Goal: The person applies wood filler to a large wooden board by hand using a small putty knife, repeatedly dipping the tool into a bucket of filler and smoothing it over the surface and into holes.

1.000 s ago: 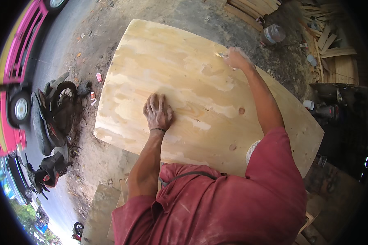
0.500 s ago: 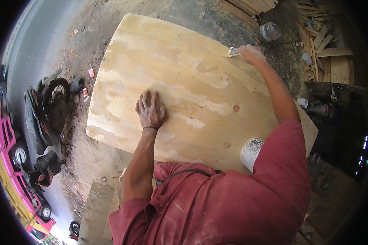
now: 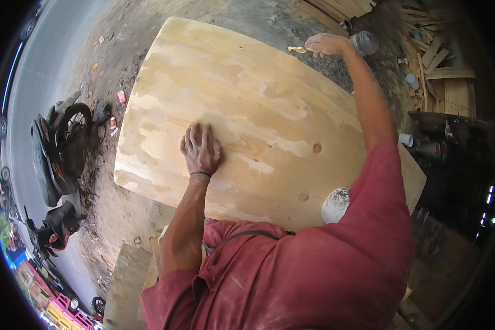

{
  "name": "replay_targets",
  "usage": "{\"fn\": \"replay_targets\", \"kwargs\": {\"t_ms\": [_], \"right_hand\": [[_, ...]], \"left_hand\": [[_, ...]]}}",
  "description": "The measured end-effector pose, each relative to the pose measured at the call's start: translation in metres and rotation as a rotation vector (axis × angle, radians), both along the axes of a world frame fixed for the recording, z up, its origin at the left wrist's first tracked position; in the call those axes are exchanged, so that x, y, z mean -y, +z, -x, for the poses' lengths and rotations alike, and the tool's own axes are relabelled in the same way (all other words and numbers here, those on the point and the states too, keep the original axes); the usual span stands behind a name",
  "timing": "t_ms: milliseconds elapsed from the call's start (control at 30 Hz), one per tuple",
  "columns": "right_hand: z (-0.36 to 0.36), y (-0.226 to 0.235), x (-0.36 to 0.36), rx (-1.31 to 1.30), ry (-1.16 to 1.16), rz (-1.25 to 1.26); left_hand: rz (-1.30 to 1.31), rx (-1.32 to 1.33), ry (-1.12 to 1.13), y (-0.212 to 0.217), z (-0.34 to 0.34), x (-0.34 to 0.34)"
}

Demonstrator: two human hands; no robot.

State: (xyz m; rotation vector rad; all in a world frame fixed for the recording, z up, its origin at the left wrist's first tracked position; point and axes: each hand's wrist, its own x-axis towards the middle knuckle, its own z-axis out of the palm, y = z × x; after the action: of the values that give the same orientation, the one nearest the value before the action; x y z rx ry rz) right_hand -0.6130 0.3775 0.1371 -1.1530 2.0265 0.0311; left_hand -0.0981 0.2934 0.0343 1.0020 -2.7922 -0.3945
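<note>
A large plywood panel (image 3: 242, 110) lies in front of me, streaked with patches of pale filler and showing a few dark knots. My left hand (image 3: 202, 149) rests on it left of the middle, palm down, fingers extended. Past the panel's far right edge, my right hand (image 3: 327, 45) grips a putty knife (image 3: 298, 49) whose blade carries yellowish filler. The blade is apart from the wood. Near the close right part of the panel stands a white-smeared bucket (image 3: 335, 205), partly hidden by my right sleeve.
Beyond the panel are a clear plastic water jug (image 3: 364, 43) and stacked planks (image 3: 327, 15). Wood offcuts (image 3: 435, 58) lie at the far right, with a white cup (image 3: 406, 139) nearer. At left, parked motorbikes (image 3: 55, 154) stand beside a road (image 3: 49, 71) with passing vehicles.
My right hand has moved up and slightly left, lifting the putty knife off the panel's far edge. My left hand stays in place. The pink and yellow truck has moved down along the road.
</note>
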Motion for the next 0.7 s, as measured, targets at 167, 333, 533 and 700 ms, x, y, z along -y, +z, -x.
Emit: {"fn": "replay_targets", "kwargs": {"t_ms": [167,333,533,700], "right_hand": [[0.031,-0.004,0.032,0.070,0.215,-0.134],[0.034,-0.020,0.053,0.159,0.205,-0.329],[0.018,0.034,-0.001,0.105,0.160,-0.486],[-0.058,0.045,-0.125,0.525,-0.488,0.260]], "left_hand": [[-0.011,0.007,0.001,0.000,0.000,-0.001],[-0.025,-0.002,-0.006,0.003,-0.002,-0.001],[0.004,0.000,-0.010,0.001,-0.002,-0.003],[0.040,0.044,-0.011,-0.001,0.000,-0.005]]}}
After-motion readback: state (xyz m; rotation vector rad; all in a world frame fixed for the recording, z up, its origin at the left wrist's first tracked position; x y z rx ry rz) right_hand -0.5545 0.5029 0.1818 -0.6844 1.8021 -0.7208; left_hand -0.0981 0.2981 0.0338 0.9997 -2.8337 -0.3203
